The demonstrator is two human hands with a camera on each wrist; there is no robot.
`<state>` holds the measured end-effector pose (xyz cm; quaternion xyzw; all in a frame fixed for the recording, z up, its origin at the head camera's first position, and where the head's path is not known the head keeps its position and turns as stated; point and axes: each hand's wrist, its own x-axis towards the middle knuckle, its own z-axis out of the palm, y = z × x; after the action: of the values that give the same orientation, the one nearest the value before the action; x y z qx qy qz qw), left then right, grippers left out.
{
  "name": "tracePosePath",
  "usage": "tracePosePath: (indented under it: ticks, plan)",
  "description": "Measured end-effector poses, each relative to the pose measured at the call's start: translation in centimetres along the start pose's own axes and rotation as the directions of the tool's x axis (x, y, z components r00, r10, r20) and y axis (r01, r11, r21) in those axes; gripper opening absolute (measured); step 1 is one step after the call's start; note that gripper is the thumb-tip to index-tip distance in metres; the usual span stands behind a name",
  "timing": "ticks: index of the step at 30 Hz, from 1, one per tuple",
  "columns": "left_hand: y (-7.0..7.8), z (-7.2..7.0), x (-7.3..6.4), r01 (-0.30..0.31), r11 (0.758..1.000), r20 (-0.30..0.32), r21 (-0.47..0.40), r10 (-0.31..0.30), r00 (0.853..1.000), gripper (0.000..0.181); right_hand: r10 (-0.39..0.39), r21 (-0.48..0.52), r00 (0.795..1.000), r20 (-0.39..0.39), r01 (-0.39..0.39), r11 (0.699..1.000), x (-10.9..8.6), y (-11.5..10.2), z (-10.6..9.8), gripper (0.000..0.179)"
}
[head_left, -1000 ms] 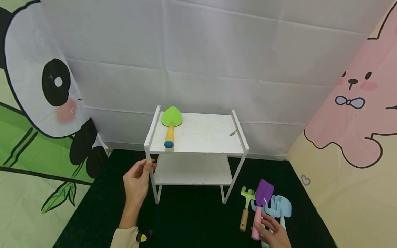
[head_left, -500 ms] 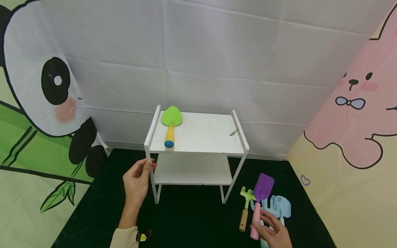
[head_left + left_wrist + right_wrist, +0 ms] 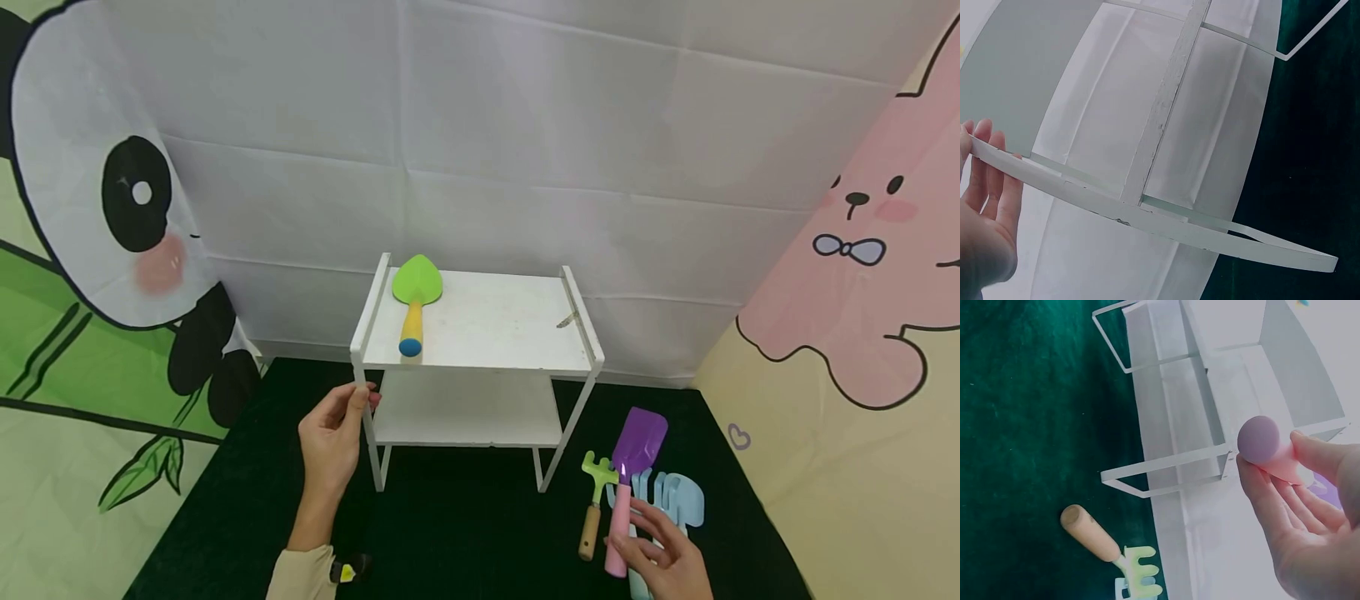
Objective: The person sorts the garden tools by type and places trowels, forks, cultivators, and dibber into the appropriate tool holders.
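My left hand point(image 3: 333, 429) grips the front left leg of a small white two-tier shelf point(image 3: 495, 333); in the left wrist view its thumb and fingers wrap the white leg point(image 3: 1079, 190). My right hand point(image 3: 663, 550) holds a toy shovel by its pink handle point(image 3: 618, 529), the purple blade point(image 3: 640, 442) tipped up and away. From the right wrist view, the handle's rounded end point(image 3: 1259, 439) sits between thumb and fingers. On the shelf's top left lies a green trowel point(image 3: 417, 283) with a yellow handle and blue end.
Beside the held shovel, a small green rake point(image 3: 597, 475) with a wooden handle lies on the dark green cloth point(image 3: 480, 533). Light blue tools point(image 3: 684, 500) lie partly behind the right hand. A white sheet hangs behind the shelf, with cartoon panels on both sides.
The purple shovel has risen slightly, its blade moving up and away over the light blue tools, with the right hand. The left hand stays on the shelf leg.
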<state>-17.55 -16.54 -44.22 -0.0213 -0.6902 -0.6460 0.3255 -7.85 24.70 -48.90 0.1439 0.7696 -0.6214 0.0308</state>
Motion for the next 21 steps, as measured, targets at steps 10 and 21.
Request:
tracePosePath:
  ticks: [10, 21]
  plan:
    - [-1.2, -0.3, 0.1, -0.009, 1.000, -0.001, -0.006, 0.009, 1.000, 0.014, -0.087, -0.015, 0.996, -0.005, 0.087, 0.996, -1.0, -2.0, 0.8, 0.063]
    - [-1.1, -0.2, 0.1, -0.010, 1.000, 0.005, -0.011, 0.010, 1.000, 0.016, -0.127, 0.012, 0.992, 0.005, 0.127, 0.992, -1.9, -3.7, 1.3, 0.059]
